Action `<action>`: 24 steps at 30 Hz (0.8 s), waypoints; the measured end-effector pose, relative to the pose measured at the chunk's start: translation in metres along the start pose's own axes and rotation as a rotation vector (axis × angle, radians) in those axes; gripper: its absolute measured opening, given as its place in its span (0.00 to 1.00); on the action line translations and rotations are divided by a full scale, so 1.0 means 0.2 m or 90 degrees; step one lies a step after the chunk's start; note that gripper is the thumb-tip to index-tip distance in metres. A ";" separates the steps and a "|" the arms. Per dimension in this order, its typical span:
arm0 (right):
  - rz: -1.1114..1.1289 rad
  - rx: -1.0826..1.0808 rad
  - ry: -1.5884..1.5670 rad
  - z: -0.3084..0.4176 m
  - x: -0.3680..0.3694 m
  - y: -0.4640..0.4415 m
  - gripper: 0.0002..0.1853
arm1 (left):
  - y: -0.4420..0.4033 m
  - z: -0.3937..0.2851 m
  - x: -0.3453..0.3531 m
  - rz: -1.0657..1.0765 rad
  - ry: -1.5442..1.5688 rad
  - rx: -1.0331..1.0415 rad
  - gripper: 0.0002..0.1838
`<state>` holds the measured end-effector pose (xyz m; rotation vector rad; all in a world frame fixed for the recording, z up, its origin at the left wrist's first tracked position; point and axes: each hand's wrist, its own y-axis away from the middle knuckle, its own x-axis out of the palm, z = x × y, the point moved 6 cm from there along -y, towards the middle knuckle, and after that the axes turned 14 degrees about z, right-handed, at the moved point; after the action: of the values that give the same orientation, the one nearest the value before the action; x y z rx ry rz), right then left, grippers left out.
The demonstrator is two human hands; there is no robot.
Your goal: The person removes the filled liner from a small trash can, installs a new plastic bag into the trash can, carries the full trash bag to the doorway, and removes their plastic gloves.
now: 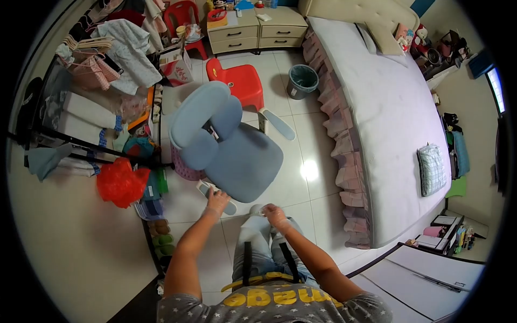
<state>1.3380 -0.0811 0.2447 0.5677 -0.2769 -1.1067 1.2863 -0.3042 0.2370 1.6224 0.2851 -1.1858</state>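
A blue-grey swivel chair (245, 161) with a split backrest stands in front of me, its seat turned to the right. My left hand (217, 203) is on the chair's near armrest (230, 208), its fingers bent over the pale pad. The far armrest (279, 125) sticks out on the other side of the seat. Above my knees, just short of the seat's near edge, my right hand (276, 215) hangs with loosely bent fingers and nothing visible in it.
Behind the chair are a red plastic stool (245, 85) and a dark bin (302, 81). A bed (393, 129) with a ruffled skirt runs along the right. On the left stand a clothes rack (54, 132), a red plastic bag (123, 182) and slippers (163, 240). Drawers (234, 37) line the back.
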 end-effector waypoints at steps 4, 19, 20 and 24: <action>-0.031 0.083 0.052 0.00 -0.10 0.04 0.10 | -0.01 -0.22 -0.16 0.029 0.029 0.016 0.15; -0.104 0.036 -0.149 -0.21 -0.88 0.22 0.09 | -0.13 -0.47 -0.13 0.314 -0.008 -0.090 0.19; -0.108 0.046 -0.170 -0.23 -0.97 0.23 0.09 | -0.16 -0.51 -0.17 0.340 -0.058 -0.107 0.20; -0.058 -0.053 -0.181 -0.11 -1.39 0.22 0.10 | -0.42 -0.73 -0.82 0.211 0.264 -0.070 0.18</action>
<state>1.2614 0.1904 0.2702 0.3497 -0.4525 -1.2826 1.2307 -0.0892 0.3108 1.7291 0.3220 -0.5708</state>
